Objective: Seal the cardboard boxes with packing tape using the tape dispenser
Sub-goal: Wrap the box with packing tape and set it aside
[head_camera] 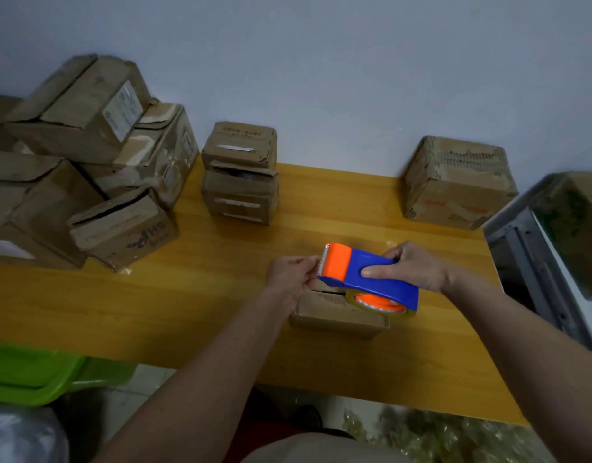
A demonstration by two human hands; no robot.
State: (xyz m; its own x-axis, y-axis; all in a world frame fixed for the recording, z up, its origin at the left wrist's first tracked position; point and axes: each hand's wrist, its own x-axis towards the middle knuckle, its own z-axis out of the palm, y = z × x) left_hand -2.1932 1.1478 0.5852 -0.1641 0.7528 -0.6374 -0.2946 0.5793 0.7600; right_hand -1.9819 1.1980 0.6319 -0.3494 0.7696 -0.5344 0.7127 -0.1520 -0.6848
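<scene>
Two hands work over a small cardboard box (334,314) that lies on the yellow wooden table (221,295), a little right of the middle of the frame. The right hand (411,267) grips the blue body of the tape dispenser (364,275); its thumb lies flat on the near side and the other fingers curl over the top. The dispenser is held just above the small box, with its orange front part and the toothed blade pointing to the left. The tape roll (378,304), with an orange core, shows under the blue body at the right end of the box. The left hand (293,272) is at the blade end, with its fingers brought together at the edge of the dispenser, as if pinching the end of the tape; the tape itself is too clear to see, so I cannot tell for sure.

At the upper left of the frame a pile of cardboard boxes (87,155) leans against the wall, some with open or torn flaps. Near the middle top, two small boxes (239,172) stand one on the other. One more box (455,182) stands at the far right edge of the table, against the wall. A green plastic bin (37,372) is at the lower left, below the table edge. A grey metal frame (535,262) is at the right edge.
</scene>
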